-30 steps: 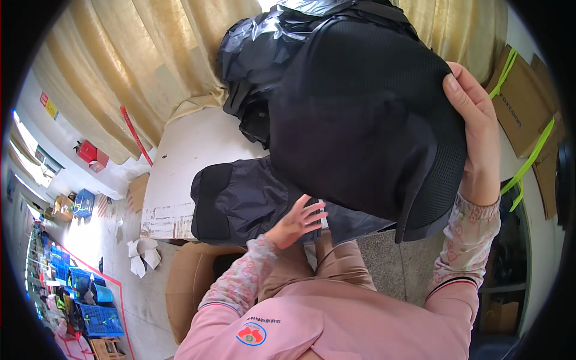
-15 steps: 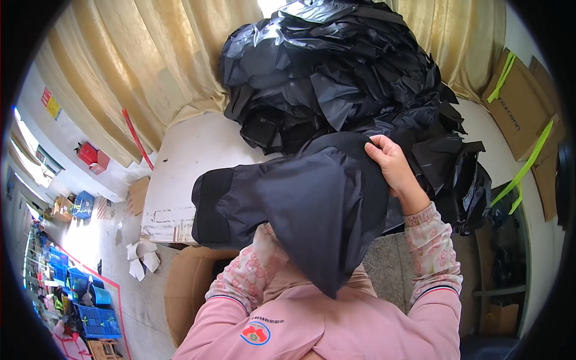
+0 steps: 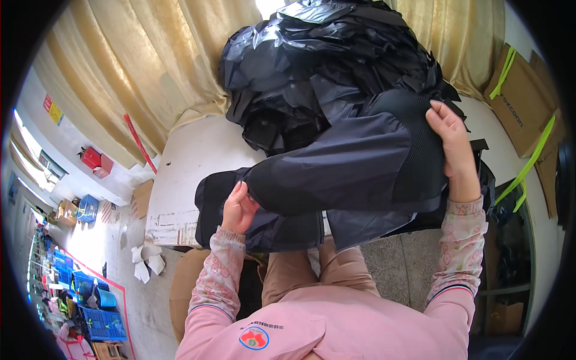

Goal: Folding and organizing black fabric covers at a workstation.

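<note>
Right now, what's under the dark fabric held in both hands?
Below the held piece, a second dark fabric piece and a grey panel show at the front edge of the table. What the held piece covers can't be seen.

Gold curtains (image 3: 144, 72) hung along the back | brown cardboard (image 3: 521, 108) stood at right, crossed by yellow-green straps (image 3: 538, 152) | red-and-yellow sign (image 3: 53, 109) fixed to white wall (image 3: 71, 137) | blue plastic crates (image 3: 103, 325) grouped beside red floor tape (image 3: 125, 303) | white scraps (image 3: 147, 259) strewn at left
</note>
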Tool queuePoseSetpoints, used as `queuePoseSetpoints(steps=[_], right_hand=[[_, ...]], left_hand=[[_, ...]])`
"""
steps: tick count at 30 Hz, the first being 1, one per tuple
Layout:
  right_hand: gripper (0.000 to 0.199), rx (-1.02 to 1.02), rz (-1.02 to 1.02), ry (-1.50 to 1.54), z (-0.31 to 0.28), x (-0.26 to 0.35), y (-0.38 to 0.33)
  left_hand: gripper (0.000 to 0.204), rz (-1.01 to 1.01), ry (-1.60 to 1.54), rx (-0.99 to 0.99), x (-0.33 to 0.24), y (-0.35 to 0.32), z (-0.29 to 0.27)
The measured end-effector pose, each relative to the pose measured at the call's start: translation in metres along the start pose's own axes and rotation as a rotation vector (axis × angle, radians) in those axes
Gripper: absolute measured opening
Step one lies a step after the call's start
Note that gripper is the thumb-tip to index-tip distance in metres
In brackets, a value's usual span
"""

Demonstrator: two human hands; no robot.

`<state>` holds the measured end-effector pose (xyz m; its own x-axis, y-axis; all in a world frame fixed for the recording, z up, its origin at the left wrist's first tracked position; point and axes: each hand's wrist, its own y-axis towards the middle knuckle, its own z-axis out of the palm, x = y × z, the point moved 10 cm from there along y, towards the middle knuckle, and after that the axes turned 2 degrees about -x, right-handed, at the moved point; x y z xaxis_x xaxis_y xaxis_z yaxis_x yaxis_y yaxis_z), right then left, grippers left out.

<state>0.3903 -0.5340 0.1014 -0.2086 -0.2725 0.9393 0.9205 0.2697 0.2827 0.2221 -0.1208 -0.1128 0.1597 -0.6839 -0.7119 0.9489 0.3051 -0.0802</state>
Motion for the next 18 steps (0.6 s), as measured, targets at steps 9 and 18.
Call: queuePoseSetpoints(steps=[9,18], right_hand=[[0.051,0.417,0.115,-0.156,0.138,-0.016,-0.001],[0.062,0.424,0.102,0.002,0.271,0.049,-0.002]], left_hand=[[0.033,-0.399,0.032,-0.139,0.111,0.028,-0.047],[0.039,-0.492,0.045,0.456,0.162,-0.043,0.009]])
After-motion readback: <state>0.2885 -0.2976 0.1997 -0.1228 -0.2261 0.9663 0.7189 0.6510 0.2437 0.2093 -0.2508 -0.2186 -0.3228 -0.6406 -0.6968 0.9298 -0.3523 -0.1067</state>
